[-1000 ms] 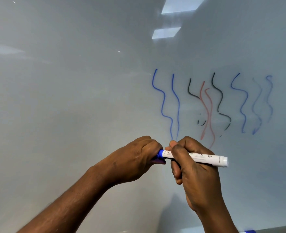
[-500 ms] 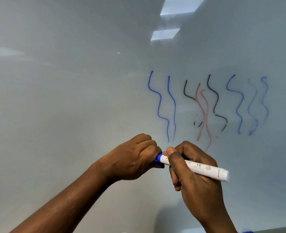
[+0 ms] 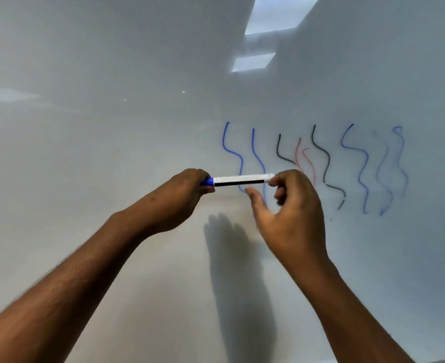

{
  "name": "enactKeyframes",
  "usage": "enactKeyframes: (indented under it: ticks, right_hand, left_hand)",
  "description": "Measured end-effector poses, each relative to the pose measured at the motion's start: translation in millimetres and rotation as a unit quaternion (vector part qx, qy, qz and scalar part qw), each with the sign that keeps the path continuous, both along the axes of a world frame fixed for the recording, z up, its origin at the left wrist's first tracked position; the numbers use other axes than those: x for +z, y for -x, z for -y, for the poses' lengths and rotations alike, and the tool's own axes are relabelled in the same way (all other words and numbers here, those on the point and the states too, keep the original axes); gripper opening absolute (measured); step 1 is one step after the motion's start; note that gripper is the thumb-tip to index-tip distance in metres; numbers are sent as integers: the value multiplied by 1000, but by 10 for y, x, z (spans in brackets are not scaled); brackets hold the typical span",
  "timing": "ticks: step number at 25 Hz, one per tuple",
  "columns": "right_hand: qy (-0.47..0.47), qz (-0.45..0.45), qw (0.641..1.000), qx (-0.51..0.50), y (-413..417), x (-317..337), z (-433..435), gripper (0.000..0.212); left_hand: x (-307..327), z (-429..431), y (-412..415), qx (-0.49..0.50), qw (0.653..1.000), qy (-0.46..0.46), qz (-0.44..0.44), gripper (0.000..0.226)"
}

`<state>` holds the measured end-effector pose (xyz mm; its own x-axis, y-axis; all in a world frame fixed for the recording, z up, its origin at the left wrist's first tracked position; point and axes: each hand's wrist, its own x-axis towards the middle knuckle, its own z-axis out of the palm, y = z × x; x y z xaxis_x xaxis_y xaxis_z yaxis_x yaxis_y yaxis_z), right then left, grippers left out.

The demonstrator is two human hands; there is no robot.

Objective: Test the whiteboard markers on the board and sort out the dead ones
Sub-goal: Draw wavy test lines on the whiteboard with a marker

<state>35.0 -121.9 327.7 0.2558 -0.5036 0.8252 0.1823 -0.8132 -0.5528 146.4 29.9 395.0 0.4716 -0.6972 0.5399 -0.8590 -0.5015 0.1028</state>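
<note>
Head view: since 0.5 s ago the right hand (image 3: pixel 292 213) has let go of the mid-barrel and slid out to the far end. The marker (image 3: pixel 239 179) has gone from tilted to level and now shows a black stripe. Left hand (image 3: pixel 184 195) grips the blue cap (image 3: pixel 207 182) end, fingers curled round it. Right index fingertip touches the white tail end, with the thumb spread below the barrel and apart from it. The hand is blurred, so I cannot tell if it is gripping. Marker is held in air in front of the whiteboard (image 3: pixel 111 127), crossing the leftmost blue squiggles (image 3: pixel 231 153). Black squiggles (image 3: pixel 320 158), red ones (image 3: pixel 298 153) and faint blue ones (image 3: pixel 383 174) lie to the right. Hand shadow (image 3: pixel 237 258) falls on the board below.
</note>
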Motion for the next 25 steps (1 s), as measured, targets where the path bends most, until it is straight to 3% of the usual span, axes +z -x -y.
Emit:
enactKeyframes:
  ticks: [2, 4, 7, 10, 13, 22, 25]
  right_hand:
    - [181, -23, 981, -61, -86, -53, -57, 30]
    - [256, -107, 961, -9, -187, -70, -48, 21]
    - [285, -209, 934, 48, -202, -128, 10, 25]
    - [321, -157, 933, 34, -183, -205, 39, 40]
    - [354, -123, 927, 16, -203, -258, 86, 37]
    - [347, -92, 933, -21, -174, -310, 123, 36]
    - [358, -92, 929, -31, -151, -274, 86, 36]
  left_hand:
    - [-49, 30, 77, -16, 999, -49, -2, 19]
    - [-116, 48, 124, -41, 993, -111, 1, 23]
    - [-164, 7, 129, -56, 987, -152, -6, 29]
    - [-185, -27, 140, -78, 985, -152, -20, 31]
    - [-199, -31, 176, -87, 983, -158, -31, 38]
    - [-294, 49, 206, -111, 986, -115, -47, 25]
    - [-281, 15, 228, -129, 986, -93, -43, 35]
